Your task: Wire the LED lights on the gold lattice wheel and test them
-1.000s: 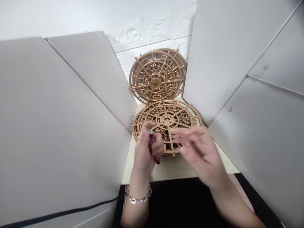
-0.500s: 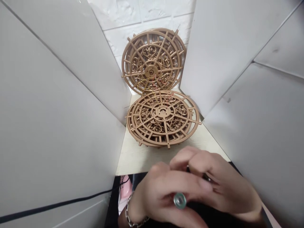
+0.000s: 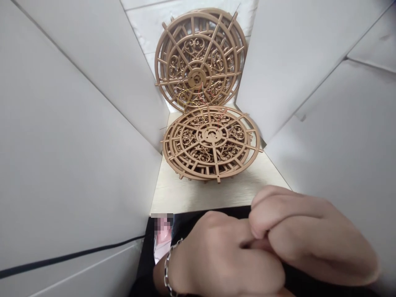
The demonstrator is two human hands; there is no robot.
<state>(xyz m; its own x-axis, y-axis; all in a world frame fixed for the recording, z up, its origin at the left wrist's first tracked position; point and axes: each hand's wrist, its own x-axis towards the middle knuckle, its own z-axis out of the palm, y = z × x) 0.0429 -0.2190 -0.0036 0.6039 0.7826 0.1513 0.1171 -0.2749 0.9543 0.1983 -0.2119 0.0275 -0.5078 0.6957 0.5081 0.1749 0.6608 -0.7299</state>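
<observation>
My left hand (image 3: pixel 229 251), with a chain bracelet (image 3: pixel 168 268) at its wrist, is closed in a loose fist. Against its knuckles and thumb side presses my right hand (image 3: pixel 306 231), its fingers curled in. Whatever lies between the two hands is covered by the fingers. Beyond them, a stack of round gold-brown lattice frames with scroll patterns (image 3: pixel 215 159) lies on a pale wooden board (image 3: pixel 192 196). More frames of the same kind (image 3: pixel 198 60) lean upright behind it. Thin yellow and red wires (image 3: pixel 202 101) hang between both groups.
Tall white panels stand close on the left (image 3: pixel 77 165) and right (image 3: pixel 328 136), with a white brick-patterned wall (image 3: pixel 140 24) behind. A black cable (image 3: pixel 77 251) crosses the lower left. Beside my left wrist is a pink object (image 3: pixel 163 235), partly blurred out.
The round, greenish clear end that showed in my left fist is hidden now. My right hand has moved rightward and rolled its fingers inward. The view has tilted lower.
</observation>
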